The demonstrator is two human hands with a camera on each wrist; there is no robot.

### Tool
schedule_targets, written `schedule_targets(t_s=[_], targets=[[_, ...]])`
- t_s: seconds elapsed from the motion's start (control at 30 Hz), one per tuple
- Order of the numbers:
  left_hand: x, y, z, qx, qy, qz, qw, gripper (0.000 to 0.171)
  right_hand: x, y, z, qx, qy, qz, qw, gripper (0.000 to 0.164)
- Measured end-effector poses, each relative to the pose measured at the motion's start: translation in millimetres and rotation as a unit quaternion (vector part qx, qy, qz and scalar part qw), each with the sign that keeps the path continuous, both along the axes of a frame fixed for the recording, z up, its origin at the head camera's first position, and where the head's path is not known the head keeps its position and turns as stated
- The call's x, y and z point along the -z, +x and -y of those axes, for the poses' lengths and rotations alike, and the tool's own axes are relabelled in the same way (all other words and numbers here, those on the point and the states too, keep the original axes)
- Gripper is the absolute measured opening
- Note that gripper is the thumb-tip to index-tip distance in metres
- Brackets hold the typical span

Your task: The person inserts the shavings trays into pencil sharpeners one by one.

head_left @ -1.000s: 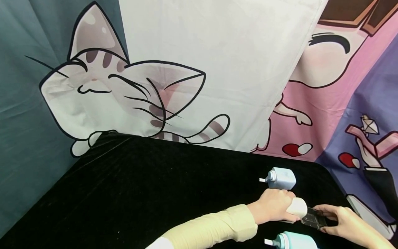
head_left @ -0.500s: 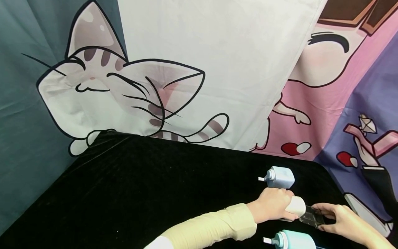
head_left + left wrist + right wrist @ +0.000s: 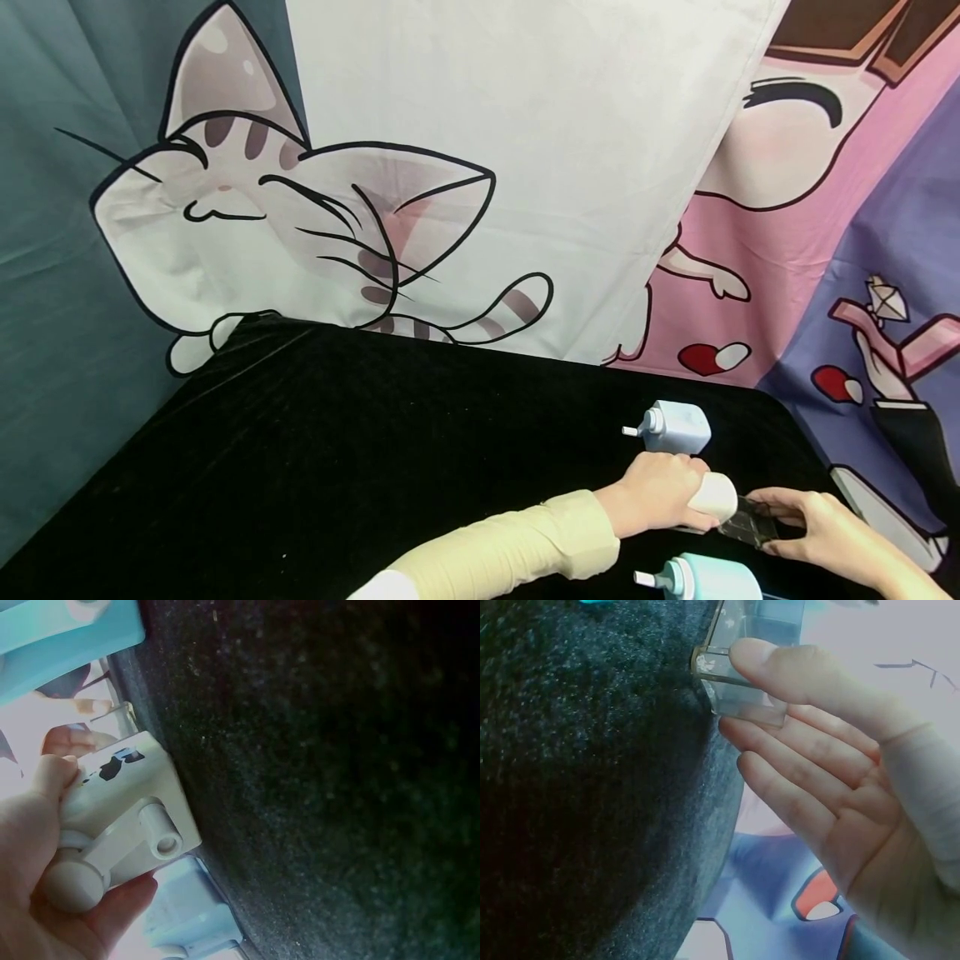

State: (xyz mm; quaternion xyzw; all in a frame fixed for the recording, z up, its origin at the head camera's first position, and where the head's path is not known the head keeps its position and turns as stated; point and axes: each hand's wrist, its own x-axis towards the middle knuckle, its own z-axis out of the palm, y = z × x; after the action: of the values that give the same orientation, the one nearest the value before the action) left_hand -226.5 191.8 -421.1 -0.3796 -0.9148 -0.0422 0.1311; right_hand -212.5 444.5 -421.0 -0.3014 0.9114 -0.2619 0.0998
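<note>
My left hand (image 3: pixel 660 497) grips a white hand-crank pencil sharpener (image 3: pixel 139 799), palm over its crank side, thumb on one side and fingers on the other. Dark markings show on the sharpener's face in the left wrist view. My right hand (image 3: pixel 817 527) pinches a clear plastic drawer (image 3: pixel 761 694) between thumb and fingers at the sharpener's far end. The drawer sits partly out of the white body or right against it; how far inside it reaches is hidden. The lower fingers of the right hand extend loosely below the drawer.
A pale blue crank sharpener (image 3: pixel 681 428) lies just beyond the left hand. A teal one (image 3: pixel 720 578) lies nearer, cut off by the bottom edge. Black cloth (image 3: pixel 337 467) covers the table, and a printed curtain (image 3: pixel 585 167) hangs behind it.
My right hand and the clear drawer have shifted slightly left, toward the white sharpener. The left hand keeps its grip, almost still.
</note>
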Motion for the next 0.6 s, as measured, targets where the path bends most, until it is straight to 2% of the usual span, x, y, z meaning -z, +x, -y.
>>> schedule_targets(t_s=[0.27,0.6], targets=[[-1.0,-0.3,-1,-0.001,-0.004,0.01,0.9999,0.044,-2.3,-0.3,4,0.007,0.013,0.029,0.999,0.048],[-0.6,0.4,-1,-0.007,-0.003,0.014,0.9999,0.044,-2.0,-1.2,13,-0.004,0.001,0.012,1.0,0.047]])
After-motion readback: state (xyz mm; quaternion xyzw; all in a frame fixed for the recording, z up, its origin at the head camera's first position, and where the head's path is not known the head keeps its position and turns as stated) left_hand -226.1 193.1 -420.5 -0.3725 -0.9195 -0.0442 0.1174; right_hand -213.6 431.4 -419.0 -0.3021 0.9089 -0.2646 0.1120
